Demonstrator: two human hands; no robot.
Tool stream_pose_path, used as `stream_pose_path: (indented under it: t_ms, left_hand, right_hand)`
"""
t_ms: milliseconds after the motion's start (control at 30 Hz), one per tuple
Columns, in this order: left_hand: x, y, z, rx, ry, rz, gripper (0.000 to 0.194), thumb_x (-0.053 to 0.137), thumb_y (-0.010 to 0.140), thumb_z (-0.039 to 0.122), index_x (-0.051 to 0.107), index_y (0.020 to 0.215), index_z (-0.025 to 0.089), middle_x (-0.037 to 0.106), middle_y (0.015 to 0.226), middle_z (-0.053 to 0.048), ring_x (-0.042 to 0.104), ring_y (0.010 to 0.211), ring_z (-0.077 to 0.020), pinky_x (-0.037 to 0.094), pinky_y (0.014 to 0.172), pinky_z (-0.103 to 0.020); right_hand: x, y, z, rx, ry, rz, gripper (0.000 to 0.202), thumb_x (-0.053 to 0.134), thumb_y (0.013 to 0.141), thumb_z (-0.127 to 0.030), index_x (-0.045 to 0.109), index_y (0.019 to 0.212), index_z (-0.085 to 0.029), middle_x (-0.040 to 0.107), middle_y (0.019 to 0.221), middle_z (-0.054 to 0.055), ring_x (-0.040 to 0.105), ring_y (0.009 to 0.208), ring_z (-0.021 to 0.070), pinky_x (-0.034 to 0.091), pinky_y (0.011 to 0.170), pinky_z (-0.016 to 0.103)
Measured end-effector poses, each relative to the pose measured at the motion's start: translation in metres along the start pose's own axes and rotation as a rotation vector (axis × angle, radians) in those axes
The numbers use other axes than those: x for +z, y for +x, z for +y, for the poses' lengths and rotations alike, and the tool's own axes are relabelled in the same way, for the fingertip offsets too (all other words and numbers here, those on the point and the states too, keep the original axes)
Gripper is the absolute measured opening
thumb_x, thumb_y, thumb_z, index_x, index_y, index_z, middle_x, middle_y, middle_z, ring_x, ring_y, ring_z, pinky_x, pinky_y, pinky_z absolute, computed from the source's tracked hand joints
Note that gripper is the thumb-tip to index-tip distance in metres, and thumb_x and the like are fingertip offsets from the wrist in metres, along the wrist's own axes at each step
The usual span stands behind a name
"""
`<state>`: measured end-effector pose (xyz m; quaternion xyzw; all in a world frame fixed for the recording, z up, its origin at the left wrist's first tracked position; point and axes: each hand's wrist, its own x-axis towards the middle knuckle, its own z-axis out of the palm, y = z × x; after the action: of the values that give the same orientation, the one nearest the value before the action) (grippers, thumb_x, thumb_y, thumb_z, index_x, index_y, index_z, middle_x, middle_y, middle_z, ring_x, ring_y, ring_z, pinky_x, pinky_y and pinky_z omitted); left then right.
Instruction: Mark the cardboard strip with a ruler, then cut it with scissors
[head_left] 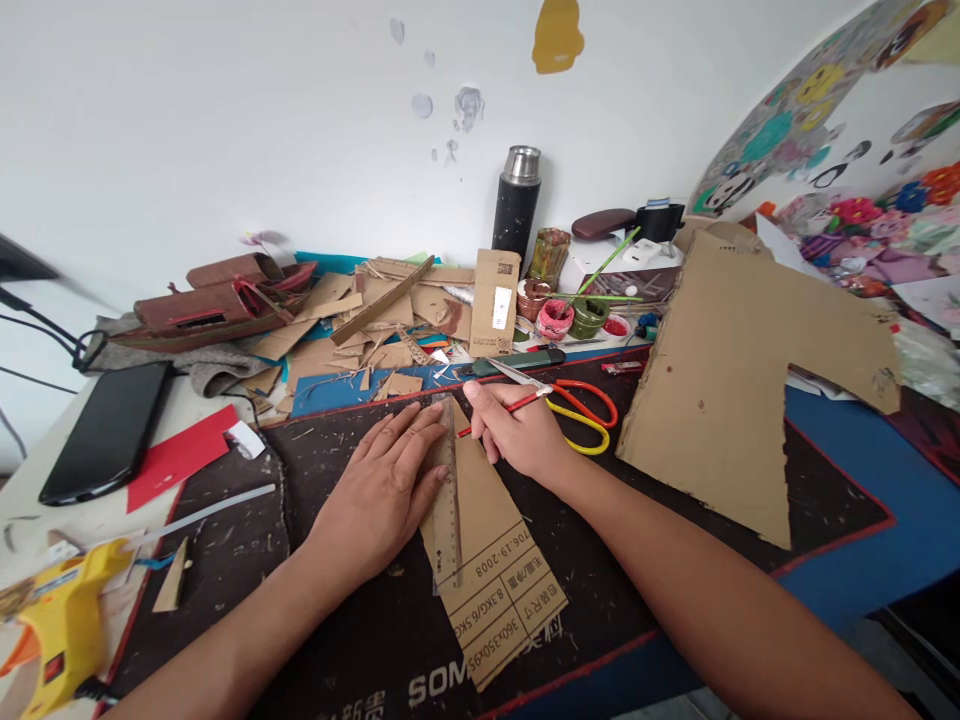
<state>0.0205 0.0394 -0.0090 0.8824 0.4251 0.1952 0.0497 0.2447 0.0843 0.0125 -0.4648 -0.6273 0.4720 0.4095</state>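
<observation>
A printed piece of cardboard [491, 500] lies on the dark mat, with a clear ruler [448, 530] set lengthwise along its left part. My left hand [386, 480] rests flat, fingers stretched out, pressing on the ruler and the cardboard's left side. In my right hand [517, 425] is a slim red pen [527, 399], gripped between thumb and fingers, its tip close to the ruler's right edge. Just beyond that hand lie scissors [577, 405] with orange and yellow handles, and a dark green utility knife [525, 361].
A yellow glue gun [71, 625] and a black phone [109, 430] lie at left. Cardboard scraps [390, 310] and a brown model boat [214, 305] stretch along the back. Near the wall stand a thermos [517, 205] and paint jars [555, 318]. A large cardboard sheet [712, 390] lies right.
</observation>
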Motion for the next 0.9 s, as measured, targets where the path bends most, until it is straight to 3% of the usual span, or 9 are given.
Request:
stream_pose_path:
  t_ms: [667, 900]
  left_hand:
    - [-0.0006, -0.0014, 0.0008, -0.046, -0.047, -0.02, 0.042, 0.047, 0.115, 0.035, 0.052, 0.154, 0.023, 0.057, 0.169, -0.012, 0.045, 0.162, -0.0307, 0.042, 0.129, -0.059]
    - [-0.0037, -0.002, 0.0057, -0.042, -0.03, 0.008, 0.043, 0.05, 0.113, 0.035, 0.057, 0.153, 0.021, 0.059, 0.166, -0.013, 0.043, 0.162, -0.0336, 0.042, 0.129, -0.06]
  right_hand:
    - [-0.0007, -0.004, -0.004, -0.046, -0.04, -0.067, 0.066, 0.051, 0.113, -0.064, 0.062, 0.063, -0.023, 0.052, 0.04, -0.004, 0.05, 0.035, 0.0113, 0.041, 0.048, 0.026]
    - [-0.0033, -0.0015, -0.0015, -0.077, 0.051, 0.087, 0.066, 0.053, 0.107, -0.078, 0.066, 0.072, -0.023, 0.054, 0.046, -0.004, 0.055, 0.039, 0.0141, 0.042, 0.048, 0.028]
